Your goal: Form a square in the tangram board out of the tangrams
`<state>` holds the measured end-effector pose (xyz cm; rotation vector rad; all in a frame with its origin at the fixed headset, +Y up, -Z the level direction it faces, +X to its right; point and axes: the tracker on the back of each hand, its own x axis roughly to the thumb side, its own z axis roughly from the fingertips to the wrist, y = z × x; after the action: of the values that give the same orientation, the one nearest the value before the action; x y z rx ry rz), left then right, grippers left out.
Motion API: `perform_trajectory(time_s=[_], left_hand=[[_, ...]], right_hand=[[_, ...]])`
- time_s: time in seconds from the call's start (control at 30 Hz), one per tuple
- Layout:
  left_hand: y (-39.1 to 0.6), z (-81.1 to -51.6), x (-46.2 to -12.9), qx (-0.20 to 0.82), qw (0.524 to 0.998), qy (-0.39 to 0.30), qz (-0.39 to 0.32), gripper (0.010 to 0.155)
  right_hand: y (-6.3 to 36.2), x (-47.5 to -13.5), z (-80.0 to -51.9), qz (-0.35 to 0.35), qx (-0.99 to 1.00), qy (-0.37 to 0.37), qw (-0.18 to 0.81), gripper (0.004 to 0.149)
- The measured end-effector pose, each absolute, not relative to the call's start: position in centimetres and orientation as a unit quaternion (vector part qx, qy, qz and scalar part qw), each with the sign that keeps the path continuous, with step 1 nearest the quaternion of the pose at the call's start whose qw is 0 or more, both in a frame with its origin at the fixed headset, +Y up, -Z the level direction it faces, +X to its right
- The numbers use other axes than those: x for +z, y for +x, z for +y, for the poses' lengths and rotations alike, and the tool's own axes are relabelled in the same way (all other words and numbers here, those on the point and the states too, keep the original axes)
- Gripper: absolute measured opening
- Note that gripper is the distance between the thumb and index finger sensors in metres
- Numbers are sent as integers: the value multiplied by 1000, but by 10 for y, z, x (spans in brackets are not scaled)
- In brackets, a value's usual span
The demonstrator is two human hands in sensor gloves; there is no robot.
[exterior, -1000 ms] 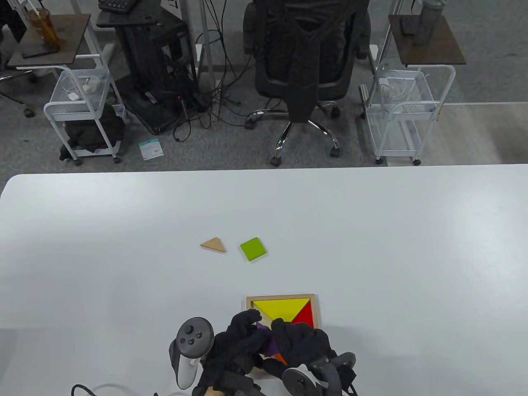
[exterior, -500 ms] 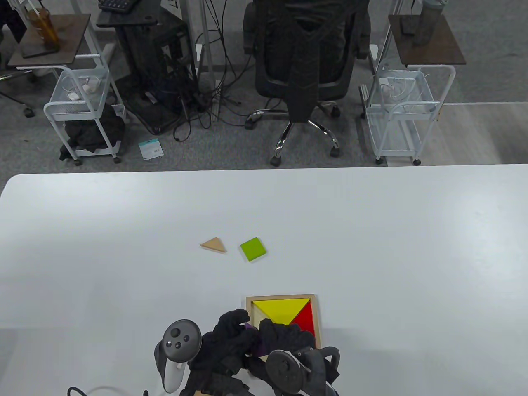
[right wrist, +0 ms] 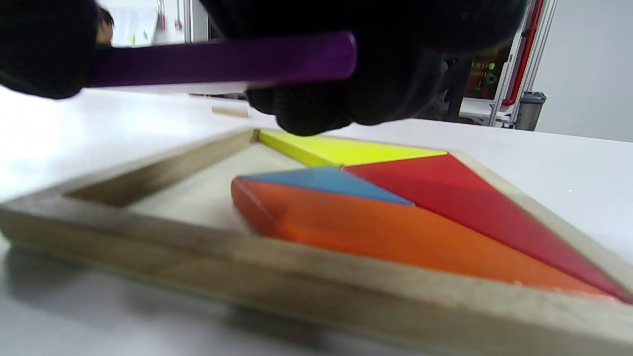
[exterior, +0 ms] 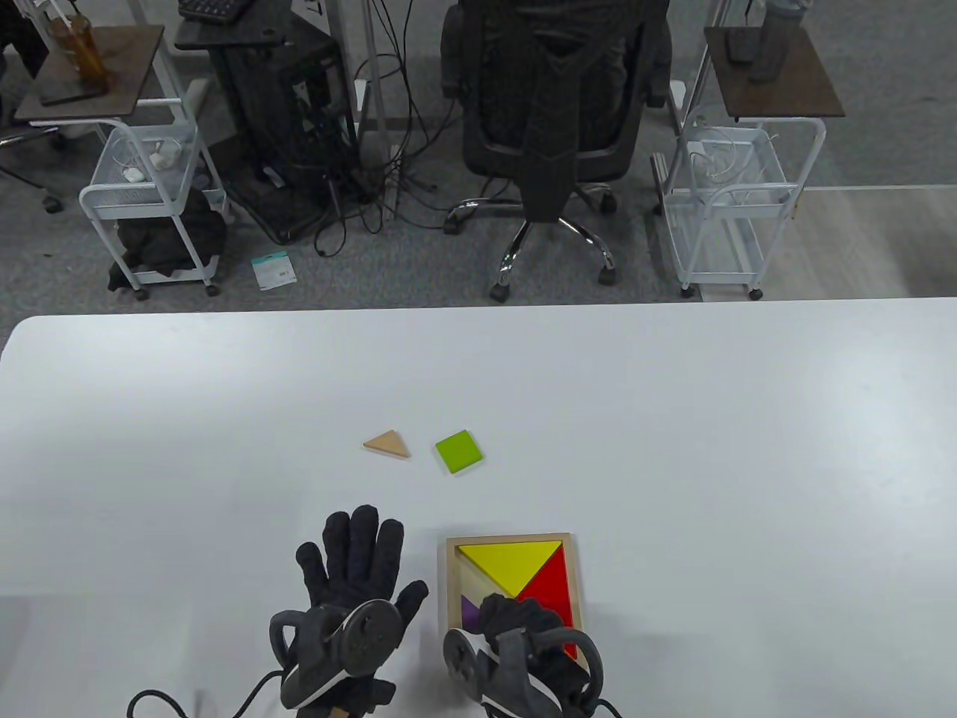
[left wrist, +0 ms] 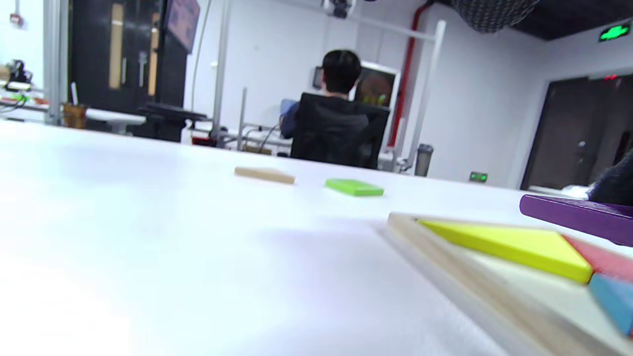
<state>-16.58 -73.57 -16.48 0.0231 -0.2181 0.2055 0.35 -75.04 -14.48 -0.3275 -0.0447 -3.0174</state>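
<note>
White table [exterior: 673, 419] in an office, chair and wire carts behind. Tangram board [exterior: 574, 572] sits at the near edge; yellow triangle [exterior: 508, 561], red triangle [exterior: 549, 591], blue triangle [right wrist: 326, 179] and orange piece [right wrist: 395, 232] are seated, the left part of the tray bare. Right hand [exterior: 516, 621] is curled over the board, fingers pinching the purple piece [right wrist: 222, 58] by its edges, clear of the tray floor. Left hand [exterior: 355, 576] lies flat beside the board, fingers spread, holding nothing. Tan triangle [exterior: 387, 444] and green square [exterior: 457, 452] lie loose farther out. Judgement: pieces are thin, rigid, light painted wood, likely slick; grip by opposite edges, lower flat into the gap.
</note>
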Motion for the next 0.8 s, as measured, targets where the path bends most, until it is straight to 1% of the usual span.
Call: perform_trajectory(time_s=[0.03,0.1,0.23,0.33,0.4,0.47,0.53,0.73,0.8], left_hand=[[-166,-737,-165,110,988,13,-110,75],[-168,-738,-166,119,986,38,-110,74],[-172,-738,-167,115,989,29,-93,75],[-177,-741,-170,112,991,43,-67,74],[-180,-744,-173,104,992,34,-58,75],[-182,-747,-174,106,993,23,-52,75],[-183,-749,-176,110,993,15,-43,75],[-184,-751,-177,111,993,5,-42,75],[-184,-750,-177,110,993,3,-41,75]], right_hand=[[1,-146,-752,-22,-992,-107,59,81],[-6,-148,-757,-42,-990,-104,81,81],[-9,-152,-765,-56,-989,-98,96,80],[-8,-154,-765,-59,-990,-96,90,79],[-9,-153,-765,-59,-989,-100,93,79],[-10,-152,-766,-48,-988,-102,106,73],[-11,-151,-767,-50,-987,-107,108,73],[-10,-152,-766,-82,-982,-122,117,71],[-8,-152,-766,-83,-983,-123,110,69]])
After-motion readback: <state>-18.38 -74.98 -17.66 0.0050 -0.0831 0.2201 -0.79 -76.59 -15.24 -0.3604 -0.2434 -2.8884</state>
